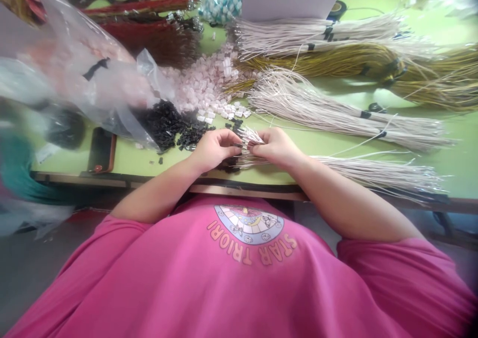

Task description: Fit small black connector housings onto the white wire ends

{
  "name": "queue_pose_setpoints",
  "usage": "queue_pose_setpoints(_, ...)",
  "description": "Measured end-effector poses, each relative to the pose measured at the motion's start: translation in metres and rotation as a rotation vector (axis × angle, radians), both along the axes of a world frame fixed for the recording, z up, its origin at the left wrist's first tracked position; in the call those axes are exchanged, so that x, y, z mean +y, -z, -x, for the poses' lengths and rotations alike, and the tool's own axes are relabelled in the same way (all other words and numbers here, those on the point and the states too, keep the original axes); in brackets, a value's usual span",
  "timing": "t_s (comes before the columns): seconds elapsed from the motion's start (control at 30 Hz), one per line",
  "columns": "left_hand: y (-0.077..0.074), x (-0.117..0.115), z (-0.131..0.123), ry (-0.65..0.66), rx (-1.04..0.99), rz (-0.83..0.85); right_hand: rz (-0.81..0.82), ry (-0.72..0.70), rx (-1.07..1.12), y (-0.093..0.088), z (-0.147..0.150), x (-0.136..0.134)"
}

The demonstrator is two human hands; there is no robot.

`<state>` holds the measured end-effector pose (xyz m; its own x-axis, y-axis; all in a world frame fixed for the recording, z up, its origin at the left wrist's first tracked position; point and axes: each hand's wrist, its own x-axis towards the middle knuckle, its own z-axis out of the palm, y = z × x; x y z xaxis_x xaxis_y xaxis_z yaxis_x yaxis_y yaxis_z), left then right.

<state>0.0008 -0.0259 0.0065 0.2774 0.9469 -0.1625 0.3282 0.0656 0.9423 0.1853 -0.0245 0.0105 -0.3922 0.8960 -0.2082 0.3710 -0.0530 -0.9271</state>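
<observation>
White wires (366, 171) lie bunched along the front of a green tabletop (130, 155), passing behind the right forearm, their left ends gathered between a worker's two hands. The right hand (275, 146) grips the bunch close to its tips, thumb and fingers closed on it. The left hand (214, 148), just beside, pinches a small dark piece (236, 145) between thumb and forefinger.

Both hands work just inside the table's front edge (261, 192). Black pieces (164, 124) crowd in beyond the left hand, with pale connectors (203, 86) heaped behind them. Farther right, a tied white bundle (336, 109) bounds the space past the right hand, a narrow green strip separating it from the front wires. Green surface also shows between the left forearm and a phone (101, 149) near the edge.
</observation>
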Motion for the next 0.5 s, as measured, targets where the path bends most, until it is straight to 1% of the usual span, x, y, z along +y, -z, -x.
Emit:
queue_pose_setpoints(0.13, 0.0009, -0.0005, 0.0012, -0.001, -0.077, 0.037, -0.029, -0.008, -0.022, 0.003, 0.0, 0.0009)
queue_pose_setpoints(0.33, 0.0061, 0.0019, 0.0049, -0.014, -0.22, 0.102, -0.061, 0.019, -0.072, 0.0064, 0.0, 0.0019)
queue_pose_setpoints(0.5, 0.0084, 0.0026, 0.0058, -0.048, -0.247, 0.123, -0.064, 0.006, -0.095, 0.0058, -0.0001, 0.0017)
